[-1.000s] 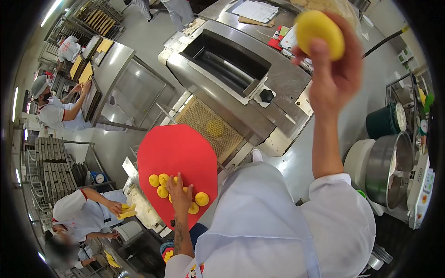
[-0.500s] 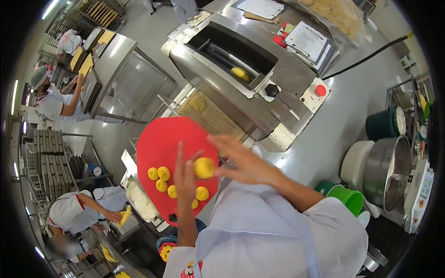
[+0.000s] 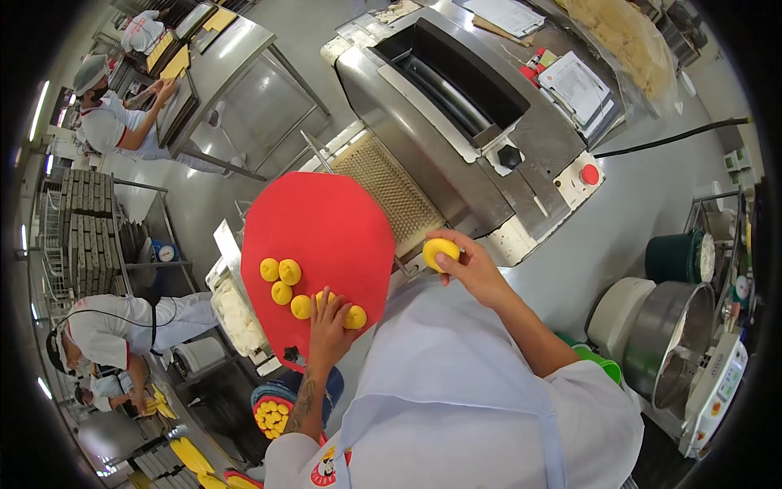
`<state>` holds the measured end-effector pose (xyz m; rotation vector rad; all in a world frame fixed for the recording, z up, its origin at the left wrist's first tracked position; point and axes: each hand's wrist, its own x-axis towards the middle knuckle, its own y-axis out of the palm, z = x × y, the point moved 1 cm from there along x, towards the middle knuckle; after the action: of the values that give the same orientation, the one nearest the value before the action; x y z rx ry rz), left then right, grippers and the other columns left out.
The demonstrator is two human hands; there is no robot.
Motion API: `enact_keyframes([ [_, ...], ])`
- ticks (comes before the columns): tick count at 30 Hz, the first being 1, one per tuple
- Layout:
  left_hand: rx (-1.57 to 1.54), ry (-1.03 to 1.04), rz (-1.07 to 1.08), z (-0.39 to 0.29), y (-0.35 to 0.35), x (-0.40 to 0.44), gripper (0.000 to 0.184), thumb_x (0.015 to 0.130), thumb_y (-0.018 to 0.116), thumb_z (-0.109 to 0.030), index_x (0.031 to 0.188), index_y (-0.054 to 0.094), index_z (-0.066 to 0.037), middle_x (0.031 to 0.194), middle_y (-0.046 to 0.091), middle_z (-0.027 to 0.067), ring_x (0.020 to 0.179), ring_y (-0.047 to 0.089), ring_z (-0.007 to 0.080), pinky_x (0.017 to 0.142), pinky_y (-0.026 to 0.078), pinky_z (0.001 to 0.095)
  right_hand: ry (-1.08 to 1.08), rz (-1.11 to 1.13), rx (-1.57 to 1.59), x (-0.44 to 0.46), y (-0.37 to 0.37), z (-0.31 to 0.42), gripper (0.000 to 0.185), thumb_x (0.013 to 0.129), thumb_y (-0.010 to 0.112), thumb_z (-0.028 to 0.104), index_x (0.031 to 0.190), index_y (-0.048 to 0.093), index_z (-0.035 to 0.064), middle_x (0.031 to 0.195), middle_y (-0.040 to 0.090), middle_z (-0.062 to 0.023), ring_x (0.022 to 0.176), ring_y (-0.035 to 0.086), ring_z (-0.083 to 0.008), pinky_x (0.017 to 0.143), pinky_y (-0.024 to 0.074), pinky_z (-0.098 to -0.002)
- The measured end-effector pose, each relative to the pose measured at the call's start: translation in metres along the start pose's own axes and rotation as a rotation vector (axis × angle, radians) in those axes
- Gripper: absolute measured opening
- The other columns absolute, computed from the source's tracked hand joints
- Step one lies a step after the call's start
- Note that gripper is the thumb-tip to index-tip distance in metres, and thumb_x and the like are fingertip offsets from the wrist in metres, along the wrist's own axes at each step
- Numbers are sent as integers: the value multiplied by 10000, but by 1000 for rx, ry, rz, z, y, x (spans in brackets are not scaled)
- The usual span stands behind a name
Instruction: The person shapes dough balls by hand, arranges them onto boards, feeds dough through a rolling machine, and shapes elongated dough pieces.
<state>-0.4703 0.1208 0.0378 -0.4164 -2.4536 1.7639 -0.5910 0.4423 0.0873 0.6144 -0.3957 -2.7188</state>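
Observation:
My right hand (image 3: 466,267) grips a round yellow dough ball (image 3: 441,255) between thumb and fingers, just past the right edge of the red board (image 3: 318,220). Low on that board, my left hand (image 3: 328,332) has its fingers bent over another dough ball (image 3: 325,299), which they partly cover. Several more yellow dough balls (image 3: 281,292) lie left of this hand, and one (image 3: 354,317) sits close on its right. The underside of my left hand is hidden.
Beyond the board stands a steel machine (image 3: 432,122) with a black hopper, a textured belt (image 3: 383,183) and a red button (image 3: 589,174). A tub of yellow balls (image 3: 271,417) is below left. A mixing bowl (image 3: 668,346) stands at right. Co-workers (image 3: 114,122) work at left.
My hands have moved apart: the right has carried its dough ball rightward, and the left has come down onto the balls. The yellow piece seen in the hopper no longer shows. The view has shifted.

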Motion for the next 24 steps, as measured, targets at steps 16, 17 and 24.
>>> enact_keyframes([
  [16, -1693, -207, -494, -50, -33, 93, 660, 975, 585, -228, 1537, 295, -41, 1191, 638, 198, 816, 638, 192, 733, 552, 336, -1159, -723, -816, 92, -44, 260, 471, 874, 784, 252, 1224, 637, -27, 1123, 712, -167, 956, 697, -259, 892, 554, -339],
  [17, -1590, -254, -455, -59, -38, 100, 670, 974, 588, -193, 1552, 275, -64, 1177, 651, 191, 815, 637, 185, 720, 554, 339, -1185, -755, -1116, 114, -58, 232, 494, 872, 772, 299, 1242, 639, 0, 1111, 711, -183, 953, 697, -289, 881, 551, -355],
  [24, -1299, -175, -78, -117, -74, 129, 969, 903, 704, -102, 1616, 49, -145, 1237, 630, 194, 1025, 662, 245, 890, 569, 394, -798, 39, -769, 39, 27, 58, 457, 879, 748, 309, 1247, 656, 53, 1046, 700, -155, 903, 678, -292, 781, 545, -366],
])
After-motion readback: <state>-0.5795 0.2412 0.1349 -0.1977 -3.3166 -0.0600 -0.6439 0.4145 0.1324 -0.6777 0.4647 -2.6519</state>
